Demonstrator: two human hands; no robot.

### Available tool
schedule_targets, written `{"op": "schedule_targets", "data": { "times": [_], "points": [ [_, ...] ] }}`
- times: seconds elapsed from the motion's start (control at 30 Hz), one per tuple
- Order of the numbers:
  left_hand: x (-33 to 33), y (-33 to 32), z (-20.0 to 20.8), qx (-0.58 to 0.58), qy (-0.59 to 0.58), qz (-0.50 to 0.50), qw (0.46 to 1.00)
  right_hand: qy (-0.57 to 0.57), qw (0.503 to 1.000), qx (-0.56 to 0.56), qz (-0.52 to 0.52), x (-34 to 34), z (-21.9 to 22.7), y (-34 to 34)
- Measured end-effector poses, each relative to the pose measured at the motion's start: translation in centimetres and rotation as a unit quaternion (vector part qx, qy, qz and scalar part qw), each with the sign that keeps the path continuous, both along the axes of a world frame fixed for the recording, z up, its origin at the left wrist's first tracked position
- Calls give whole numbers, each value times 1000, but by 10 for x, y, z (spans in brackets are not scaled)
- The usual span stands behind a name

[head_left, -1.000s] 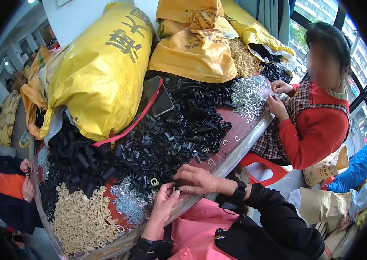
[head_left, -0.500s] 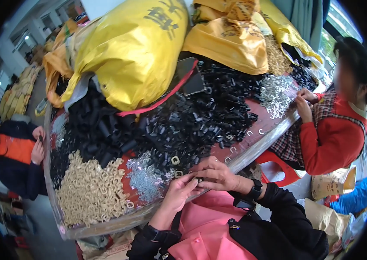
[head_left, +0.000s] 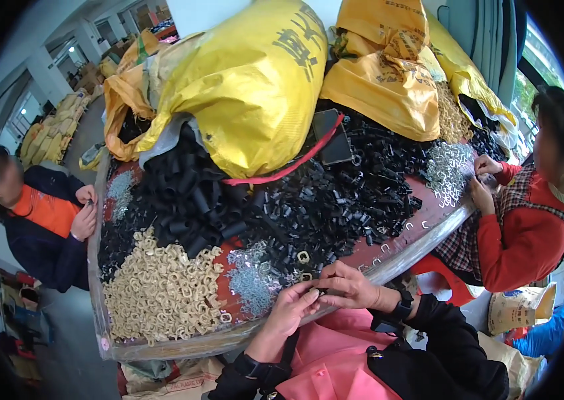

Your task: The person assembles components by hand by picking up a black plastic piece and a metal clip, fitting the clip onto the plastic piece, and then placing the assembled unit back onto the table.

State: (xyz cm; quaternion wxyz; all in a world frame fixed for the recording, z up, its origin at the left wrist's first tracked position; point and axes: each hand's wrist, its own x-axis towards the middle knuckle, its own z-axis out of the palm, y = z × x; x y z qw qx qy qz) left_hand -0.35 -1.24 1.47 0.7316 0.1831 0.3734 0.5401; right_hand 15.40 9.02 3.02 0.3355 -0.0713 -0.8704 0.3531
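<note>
Left hand (head_left: pixel 290 311) and right hand (head_left: pixel 354 287) together, fingertips pinching a small dark part (head_left: pixel 323 292), mostly hidden, near the table edge (head_left: pixel 182 346). Probably light, stiff, slightly slick; best held by its sides. Beyond: black parts (head_left: pixel 335 210), tan rings (head_left: pixel 159 290).

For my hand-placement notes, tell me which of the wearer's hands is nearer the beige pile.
Left. The left hand is right of the beige pile; the right hand is farther right, beyond it.
</note>
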Motion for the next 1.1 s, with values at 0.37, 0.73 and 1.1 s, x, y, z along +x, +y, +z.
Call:
{"op": "schedule_targets", "data": {
  "times": [0.37, 0.73, 1.1],
  "points": [
    [-33, -26, 6, 22, 25, 66, 997, -1, 998, -4, 57, -52, 5, -10],
    [-94, -65, -1, 52, 42, 197, 978, -141, 967, 210, -10, -185, 9, 40],
    [-100, -76, -5, 21, 11, 229, 973, -310, 869, 370, -112, -222, -19, 55]
  ]
}}
